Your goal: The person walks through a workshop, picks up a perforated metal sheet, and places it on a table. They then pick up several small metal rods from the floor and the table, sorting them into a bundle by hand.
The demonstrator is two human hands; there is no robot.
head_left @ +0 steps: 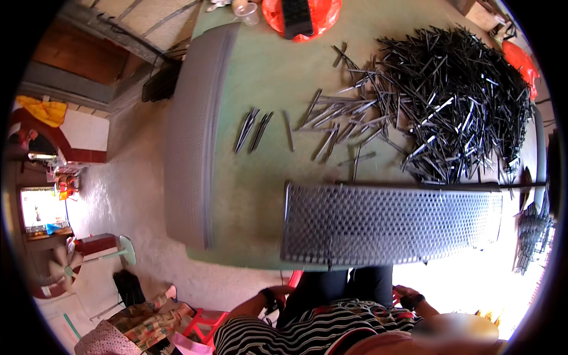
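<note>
Both my hands are down below the table's near edge, beside my thighs. My left hand (284,290), a dark band at its wrist, is closed at the side of a red plastic stool (294,278). On the other side, my right hand (405,291), with a dark watch, grips the stool too; some fingers are hidden. A dark perforated curved panel (390,225) lies along the near table edge in front of me. Beyond it, a big heap of thin black plastic strips (455,100) covers the right side. Two small bundles of strips (245,130) rest farther left.
A stack of grey perforated panels (195,136) stands along the green table's (260,65) left edge. A dark phone (297,21) on a red plastic bag (328,15) and a clear cup (248,14) are at the far side. A fan (68,269) stands at lower left.
</note>
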